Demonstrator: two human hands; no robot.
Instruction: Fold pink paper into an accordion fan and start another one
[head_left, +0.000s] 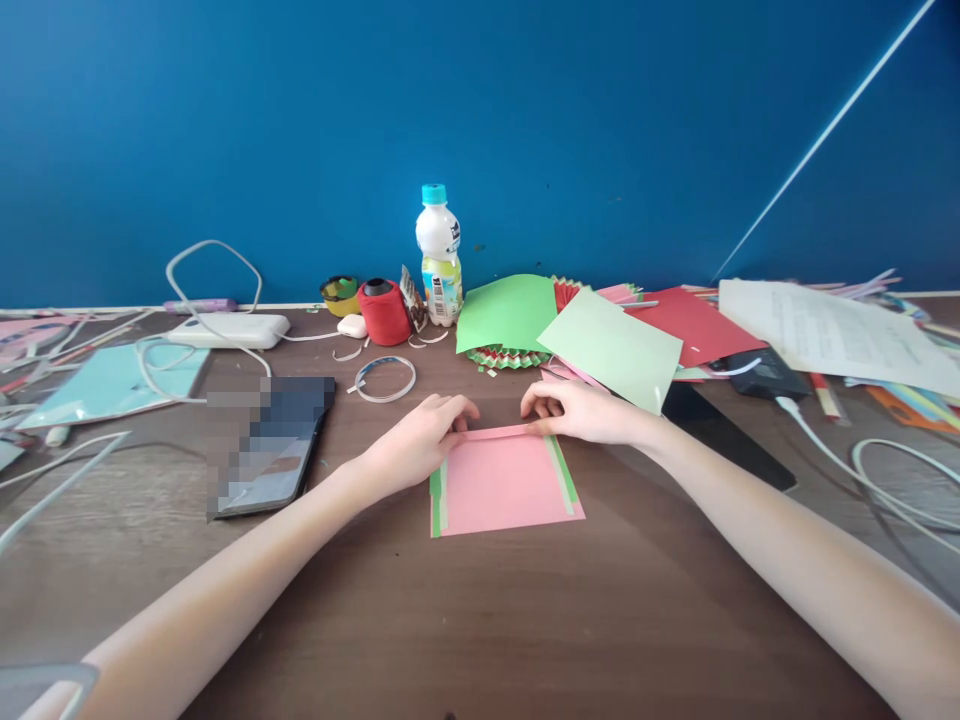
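Observation:
A pink sheet of paper lies flat on the table in front of me, with green strips along its left and right sides. Its far edge is folded over in a narrow band. At the far left corner my left hand pinches that band between thumb and fingers. My right hand grips the far right corner the same way, its fingers curled. Just beyond the right hand lies a pale green sheet, partly covered by the right wrist.
Left of the paper lies a phone or tablet, with a coiled tape ring behind it. A bottle stands near the blue wall. A black phone, a cable and piled papers occupy the right.

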